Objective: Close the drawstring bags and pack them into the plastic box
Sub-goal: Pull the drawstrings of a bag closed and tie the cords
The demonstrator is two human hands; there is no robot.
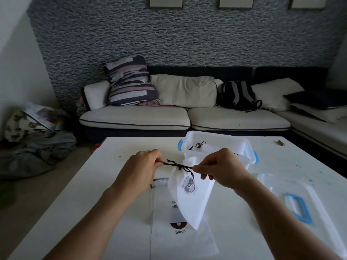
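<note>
A white drawstring bag with a grey bow print hangs above the table, its neck gathered tight. My left hand pinches the dark cord on the left of the neck. On the right, my right hand pinches the other end, and the cord is stretched taut between them. A second white bag, printed "broun", lies flat on the table under it. The clear plastic box with blue clips stands just behind my hands, with a bag and its dark cord inside.
The box's clear lid with a blue handle lies on the white table at the right. A small brown object sits near the far right edge. A sofa with cushions and a backpack stands behind the table.
</note>
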